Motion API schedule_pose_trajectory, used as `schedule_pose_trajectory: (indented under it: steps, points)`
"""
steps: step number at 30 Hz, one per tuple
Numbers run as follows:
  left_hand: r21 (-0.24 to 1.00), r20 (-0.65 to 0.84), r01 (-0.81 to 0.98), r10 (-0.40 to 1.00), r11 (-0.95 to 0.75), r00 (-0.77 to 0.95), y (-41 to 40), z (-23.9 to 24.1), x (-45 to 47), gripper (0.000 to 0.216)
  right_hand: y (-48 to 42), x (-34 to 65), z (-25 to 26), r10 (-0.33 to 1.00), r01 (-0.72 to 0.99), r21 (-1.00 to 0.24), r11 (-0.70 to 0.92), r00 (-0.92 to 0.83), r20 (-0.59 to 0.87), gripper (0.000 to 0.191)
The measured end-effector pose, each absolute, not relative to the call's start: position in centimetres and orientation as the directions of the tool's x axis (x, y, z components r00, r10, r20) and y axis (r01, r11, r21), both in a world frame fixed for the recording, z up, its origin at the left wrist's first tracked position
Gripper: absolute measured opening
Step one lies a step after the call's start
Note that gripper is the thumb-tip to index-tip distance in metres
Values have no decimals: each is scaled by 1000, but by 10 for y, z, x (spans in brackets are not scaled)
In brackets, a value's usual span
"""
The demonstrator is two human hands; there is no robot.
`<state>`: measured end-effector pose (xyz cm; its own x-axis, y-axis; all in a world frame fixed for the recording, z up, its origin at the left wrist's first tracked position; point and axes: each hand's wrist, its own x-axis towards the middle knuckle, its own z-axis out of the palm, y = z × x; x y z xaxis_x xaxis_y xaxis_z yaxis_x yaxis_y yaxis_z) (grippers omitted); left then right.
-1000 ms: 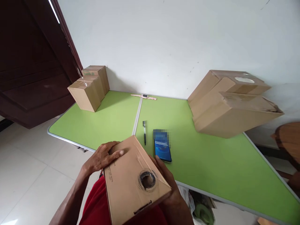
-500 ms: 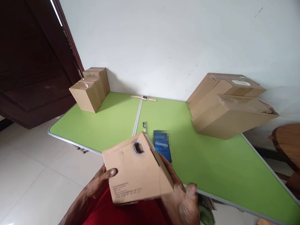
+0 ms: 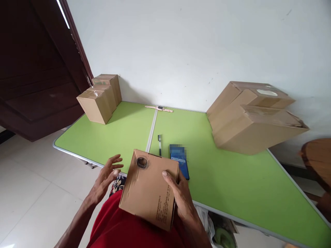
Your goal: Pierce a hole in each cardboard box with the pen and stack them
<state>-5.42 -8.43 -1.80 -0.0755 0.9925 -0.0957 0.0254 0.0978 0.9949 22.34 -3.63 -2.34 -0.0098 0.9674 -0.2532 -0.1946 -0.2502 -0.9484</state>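
I hold a small cardboard box (image 3: 147, 191) over my lap at the near edge of the green table (image 3: 232, 179). It has a round hole near its top and printed text on the side. My right hand (image 3: 181, 198) grips its right side, fingers across the face. Just left of the box my left hand (image 3: 107, 177) hovers with fingers spread, off the cardboard. A phone (image 3: 180, 162) with a blue screen and a black pen (image 3: 159, 143) lie on the table just beyond the box.
Two small cardboard boxes (image 3: 99, 98) stand at the table's far left corner. Larger stacked boxes (image 3: 253, 117) sit at the right against the wall. A wristwatch (image 3: 159, 108) lies by the wall. A dark door (image 3: 36, 65) is at left, and a wooden seat (image 3: 318, 160) at right.
The box has been turned in my hands; the holed face now points up and away. My left hand let go and opened, while the right hand moved onto the box's front.
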Motion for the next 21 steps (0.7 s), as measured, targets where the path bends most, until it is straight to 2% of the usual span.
schedule_pose_trajectory:
  steps: [4,6,7,8,10,12,15,21]
  points:
    - [984,-178,35,984,177,15,-53,-5,-29,85,-43,215,-40,949,-206,-929,-306,-137,-282,60]
    - [976,-218,-3,975,219,48,-44,-4,-17,83,-45,216,-44,950,-131,-943,-305,-114,-291,62]
    - [971,-237,-14,970,238,52,-42,-4,-12,81,-45,216,-45,961,-58,-959,-277,-43,-275,65]
    - [967,-255,-13,966,256,50,-41,-4,-10,79,-45,217,-44,972,34,-972,-231,45,-230,71]
    - [960,-279,43,960,278,30,-42,-3,-8,75,-44,214,-42,981,231,-969,-90,190,-46,84]
    - [949,-278,155,961,275,-5,-45,2,-8,72,-40,206,-37,965,388,-916,98,189,183,89]
    - [923,-238,296,969,246,-65,-50,11,-9,70,-29,187,-29,932,536,-795,285,40,361,77]
    - [892,-220,359,958,273,-182,-62,17,-2,64,-15,161,-13,974,673,-709,211,-86,208,39]
